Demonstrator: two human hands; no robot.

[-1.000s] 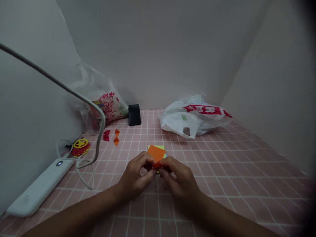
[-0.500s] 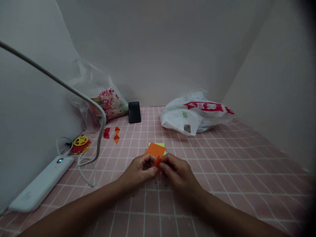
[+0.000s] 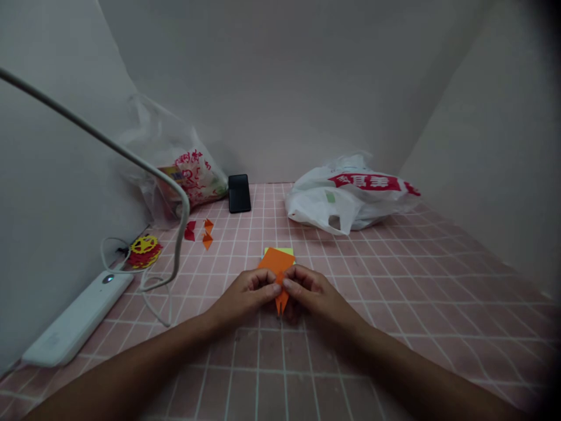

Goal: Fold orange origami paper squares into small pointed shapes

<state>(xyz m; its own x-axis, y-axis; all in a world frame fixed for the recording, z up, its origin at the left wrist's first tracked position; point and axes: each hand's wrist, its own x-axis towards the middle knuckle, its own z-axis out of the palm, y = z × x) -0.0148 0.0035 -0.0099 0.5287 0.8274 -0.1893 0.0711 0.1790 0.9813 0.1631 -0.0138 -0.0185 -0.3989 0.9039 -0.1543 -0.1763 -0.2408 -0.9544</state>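
Observation:
Between my two hands is a small folded orange paper (image 3: 281, 299), its split, narrow points facing down toward me. My left hand (image 3: 253, 290) pinches its left edge between thumb and fingers. On the opposite edge, the thumb and forefinger of my right hand (image 3: 309, 287) are closed in the same way. Just beyond the fingertips lies a flat orange paper sheet (image 3: 277, 259), turned at an angle on top of a yellow paper (image 3: 287, 251). My fingers hide the upper part of the folded piece and the sheet's near corner.
Small folded orange papers (image 3: 207, 240) and a red one (image 3: 190, 230) lie left of centre. A phone (image 3: 239, 193), a clear bag (image 3: 197, 178) and a white bag (image 3: 319, 196) stand at the back. At left are a white power bank (image 3: 79, 318), a cable (image 3: 179, 257) and yellow-red cutouts (image 3: 144, 248).
The folded orange paper has turned from a narrow, edge-on view to a flatter one, with its split points now showing downward. Both hands still grip it, and the camera view has shifted slightly.

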